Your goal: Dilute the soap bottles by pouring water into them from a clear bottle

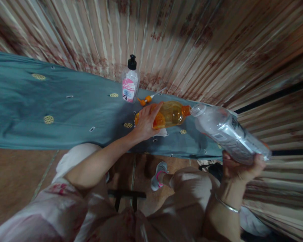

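My left hand (147, 121) is wrapped round an amber see-through bottle (173, 114), tipped on its side with its neck pointing right. My right hand (242, 169) grips a large clear plastic bottle (223, 127) near its base, tilted so that its mouth meets the amber bottle's neck. Whether the two mouths touch or stand slightly apart, I cannot tell. Behind my left hand lies an orange pump top (146, 100) with a thin pale tube. Beside it stands a clear pump bottle (130, 85) with a black top and a pink label.
A teal cloth with yellow pineapple prints (91, 111) covers the narrow table. Pleated patterned curtains (166, 43) hang behind it and at the right. Under my left hand shows a small white piece (162, 132). My legs are below the table's front edge.
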Motion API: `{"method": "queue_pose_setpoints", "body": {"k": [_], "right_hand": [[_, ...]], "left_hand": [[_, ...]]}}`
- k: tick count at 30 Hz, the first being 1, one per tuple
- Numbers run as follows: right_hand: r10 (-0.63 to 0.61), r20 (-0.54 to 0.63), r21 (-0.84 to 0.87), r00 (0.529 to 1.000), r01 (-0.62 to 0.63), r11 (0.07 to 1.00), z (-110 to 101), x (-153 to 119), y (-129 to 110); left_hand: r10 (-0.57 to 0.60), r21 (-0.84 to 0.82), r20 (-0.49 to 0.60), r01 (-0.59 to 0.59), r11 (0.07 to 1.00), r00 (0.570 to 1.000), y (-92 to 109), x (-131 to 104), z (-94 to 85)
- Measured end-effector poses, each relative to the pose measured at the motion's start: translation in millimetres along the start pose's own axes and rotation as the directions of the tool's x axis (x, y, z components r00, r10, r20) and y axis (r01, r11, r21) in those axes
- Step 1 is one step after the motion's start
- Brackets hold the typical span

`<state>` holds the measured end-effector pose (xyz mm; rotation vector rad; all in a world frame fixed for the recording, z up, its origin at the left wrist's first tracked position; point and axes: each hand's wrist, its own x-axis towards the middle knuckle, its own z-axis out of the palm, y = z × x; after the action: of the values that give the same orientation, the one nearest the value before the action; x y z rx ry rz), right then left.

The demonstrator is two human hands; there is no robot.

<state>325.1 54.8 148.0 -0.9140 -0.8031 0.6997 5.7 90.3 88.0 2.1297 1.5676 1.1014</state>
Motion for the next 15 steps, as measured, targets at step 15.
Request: {"method": "queue_pose_setpoints", "body": {"k": [15], "right_hand": [[-0.010,0.014,-0.021,1.000,0.010,1.000,-1.4,-0.2,-0.4]], "left_hand": [[0.013,-0.008,-0.003,-0.013,1.000,1.000,-2.7,0.1,1.6]]}}
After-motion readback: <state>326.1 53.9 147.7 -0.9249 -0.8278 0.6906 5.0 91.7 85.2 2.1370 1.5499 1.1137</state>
